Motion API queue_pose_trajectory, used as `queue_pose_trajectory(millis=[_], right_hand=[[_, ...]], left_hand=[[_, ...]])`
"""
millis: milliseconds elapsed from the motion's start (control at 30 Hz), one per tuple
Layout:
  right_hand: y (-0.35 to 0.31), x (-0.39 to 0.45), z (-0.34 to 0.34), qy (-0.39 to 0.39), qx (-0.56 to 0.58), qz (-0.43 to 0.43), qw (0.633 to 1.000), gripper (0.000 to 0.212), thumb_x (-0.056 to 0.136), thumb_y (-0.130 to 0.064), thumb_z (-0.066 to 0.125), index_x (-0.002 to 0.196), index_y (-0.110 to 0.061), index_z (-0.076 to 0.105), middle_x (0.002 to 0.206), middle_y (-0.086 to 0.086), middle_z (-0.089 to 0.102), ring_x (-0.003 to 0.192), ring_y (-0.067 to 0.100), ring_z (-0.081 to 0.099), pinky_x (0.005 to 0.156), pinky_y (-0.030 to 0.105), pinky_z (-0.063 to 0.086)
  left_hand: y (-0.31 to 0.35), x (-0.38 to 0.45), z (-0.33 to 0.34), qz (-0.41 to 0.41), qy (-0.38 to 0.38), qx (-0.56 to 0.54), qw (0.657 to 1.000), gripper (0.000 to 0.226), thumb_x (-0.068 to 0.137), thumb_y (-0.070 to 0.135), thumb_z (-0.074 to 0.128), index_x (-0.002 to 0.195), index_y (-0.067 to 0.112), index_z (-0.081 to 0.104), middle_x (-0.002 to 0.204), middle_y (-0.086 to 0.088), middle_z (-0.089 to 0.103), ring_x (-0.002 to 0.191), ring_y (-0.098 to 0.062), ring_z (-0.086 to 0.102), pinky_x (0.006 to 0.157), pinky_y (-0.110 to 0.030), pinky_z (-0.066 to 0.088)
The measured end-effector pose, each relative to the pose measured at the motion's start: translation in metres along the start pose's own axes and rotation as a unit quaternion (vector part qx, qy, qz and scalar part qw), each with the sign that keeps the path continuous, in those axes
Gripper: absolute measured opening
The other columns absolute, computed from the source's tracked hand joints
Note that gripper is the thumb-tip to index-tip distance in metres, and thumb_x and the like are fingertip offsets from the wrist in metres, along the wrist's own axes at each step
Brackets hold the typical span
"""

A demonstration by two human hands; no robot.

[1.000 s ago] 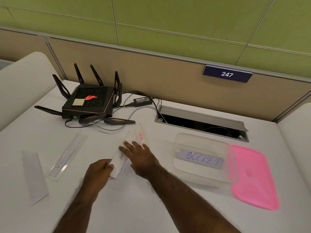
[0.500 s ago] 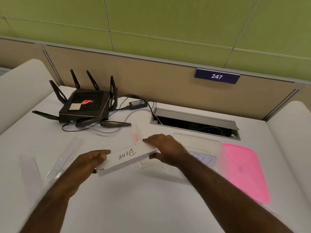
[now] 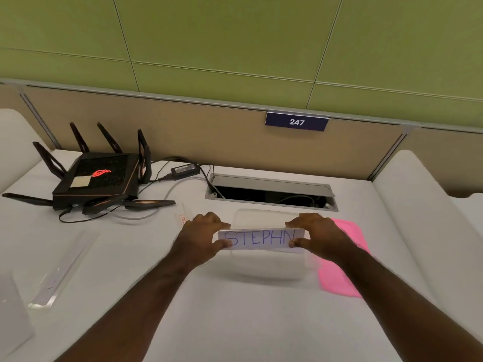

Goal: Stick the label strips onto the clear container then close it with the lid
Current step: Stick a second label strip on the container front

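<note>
A white label strip (image 3: 261,239) with blue handwriting is stretched level between my two hands. My left hand (image 3: 202,235) pinches its left end and my right hand (image 3: 317,235) pinches its right end. The strip hangs in front of the clear container (image 3: 261,218), whose near wall it hides. The container's far rim shows just behind the strip. The pink lid (image 3: 345,273) lies flat on the table to the right of the container, partly under my right forearm.
A black router (image 3: 96,178) with antennas, cables and a power brick (image 3: 185,169) sits at the back left. An open cable hatch (image 3: 271,192) lies behind the container. Clear backing strips (image 3: 62,267) and a white paper (image 3: 13,317) lie at left. A small strip (image 3: 183,218) rests beside my left hand.
Both hands lifted a strip from the table's middle and carried it right to the container's front. The side now facing me shows different writing than half a second ago.
</note>
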State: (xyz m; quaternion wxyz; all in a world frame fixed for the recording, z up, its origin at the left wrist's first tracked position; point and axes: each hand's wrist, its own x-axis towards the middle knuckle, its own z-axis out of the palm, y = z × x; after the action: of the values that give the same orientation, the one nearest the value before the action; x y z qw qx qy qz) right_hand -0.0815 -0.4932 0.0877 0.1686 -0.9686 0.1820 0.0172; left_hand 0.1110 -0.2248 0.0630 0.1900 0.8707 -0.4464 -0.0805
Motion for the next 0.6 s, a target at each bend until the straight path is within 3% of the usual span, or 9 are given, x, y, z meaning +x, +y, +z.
queue_pose_trajectory(millis=[267,433,600], right_hand=[[0.023,-0.023,0.017,0.047,-0.100,0.079,0.991,0.052,0.072,-0.059,0.072,0.117,-0.035,0.064,0.123,-0.010,0.064,0.116,0.018,0.047,0.091,0.039,0.030],[0.024,-0.016,0.027,0.014,-0.170,0.083,0.982,0.051,0.071,-0.059,0.072,0.115,-0.032,0.066,0.115,-0.006,0.069,0.110,0.020,0.049,0.085,0.038,0.028],[0.024,-0.005,0.040,-0.040,-0.254,0.064,0.964,0.045,0.080,-0.054,0.065,0.117,-0.029,0.067,0.115,-0.003,0.068,0.111,0.024,0.048,0.090,0.043,0.029]], left_hand=[[0.042,0.027,0.036,0.031,-0.023,0.184,0.982,0.050,0.083,0.063,0.052,0.120,0.031,0.063,0.118,0.007,0.062,0.107,-0.022,0.050,0.089,-0.040,0.031],[0.050,0.042,0.056,0.058,-0.056,0.268,0.960,0.050,0.083,0.059,0.058,0.112,0.020,0.068,0.111,-0.004,0.065,0.106,-0.028,0.051,0.093,-0.045,0.033],[0.056,0.050,0.066,0.064,-0.071,0.288,0.953,0.047,0.081,0.047,0.068,0.103,0.006,0.067,0.106,-0.011,0.070,0.106,-0.032,0.054,0.098,-0.045,0.031]])
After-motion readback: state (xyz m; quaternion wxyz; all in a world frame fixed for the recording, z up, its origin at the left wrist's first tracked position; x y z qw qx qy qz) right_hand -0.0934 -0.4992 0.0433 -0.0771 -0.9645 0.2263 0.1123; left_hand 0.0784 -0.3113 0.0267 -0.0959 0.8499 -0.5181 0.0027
